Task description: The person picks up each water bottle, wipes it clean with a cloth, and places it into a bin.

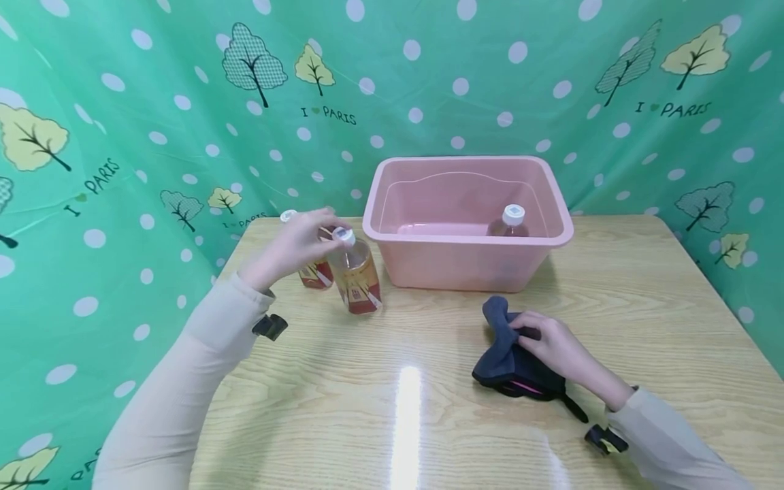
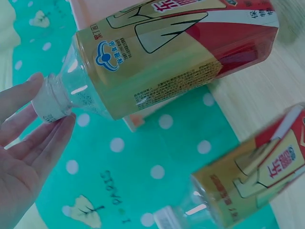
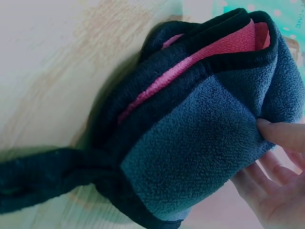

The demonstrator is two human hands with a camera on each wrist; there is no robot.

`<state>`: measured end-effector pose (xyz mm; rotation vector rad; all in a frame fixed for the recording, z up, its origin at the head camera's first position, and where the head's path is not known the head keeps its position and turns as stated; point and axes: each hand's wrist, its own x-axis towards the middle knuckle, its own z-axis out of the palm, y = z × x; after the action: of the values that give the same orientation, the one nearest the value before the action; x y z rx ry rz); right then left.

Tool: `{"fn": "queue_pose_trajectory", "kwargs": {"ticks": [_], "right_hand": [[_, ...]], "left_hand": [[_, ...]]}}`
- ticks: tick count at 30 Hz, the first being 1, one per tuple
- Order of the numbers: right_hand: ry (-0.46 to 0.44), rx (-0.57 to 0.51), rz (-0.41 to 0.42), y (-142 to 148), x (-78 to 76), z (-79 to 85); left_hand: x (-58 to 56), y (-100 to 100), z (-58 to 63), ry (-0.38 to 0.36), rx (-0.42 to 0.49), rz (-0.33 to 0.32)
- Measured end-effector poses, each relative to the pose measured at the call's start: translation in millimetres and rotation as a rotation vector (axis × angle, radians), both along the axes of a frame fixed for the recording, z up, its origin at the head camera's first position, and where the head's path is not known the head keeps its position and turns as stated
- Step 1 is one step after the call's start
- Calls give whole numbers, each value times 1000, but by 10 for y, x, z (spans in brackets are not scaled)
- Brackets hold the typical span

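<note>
My left hand (image 1: 297,245) pinches the white cap of a plastic drink bottle (image 1: 360,279) between thumb and fingers. The bottle has a gold and red label and leans slightly; whether its base touches the table I cannot tell. A matching second bottle (image 1: 316,274) stands just behind it, partly hidden by the hand. On the table at the right, my right hand (image 1: 554,344) grips a folded towel (image 1: 499,361). That towel (image 3: 195,143) is dark grey-blue plush with black edging, a pink inner side and a black loop.
A pink plastic tub (image 1: 459,262) stands at the back middle of the wooden table (image 1: 324,415). Inside its right end is another white-capped bottle (image 1: 513,216), its lower part hidden by the wall. A green dotted curtain (image 1: 429,82) hangs behind and along the sides.
</note>
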<state>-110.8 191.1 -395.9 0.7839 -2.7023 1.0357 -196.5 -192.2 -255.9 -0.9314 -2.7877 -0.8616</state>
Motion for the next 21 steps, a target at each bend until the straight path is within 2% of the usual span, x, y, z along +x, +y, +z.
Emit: {"fn": "queue_pose_trajectory", "kwargs": {"ticks": [8, 21], "right_hand": [[-15, -6, 6, 10, -8, 17], [33, -24, -1, -19, -12, 69]], "left_hand": [[126, 198, 29, 89, 10, -80], [175, 615, -43, 94, 18, -186]]}}
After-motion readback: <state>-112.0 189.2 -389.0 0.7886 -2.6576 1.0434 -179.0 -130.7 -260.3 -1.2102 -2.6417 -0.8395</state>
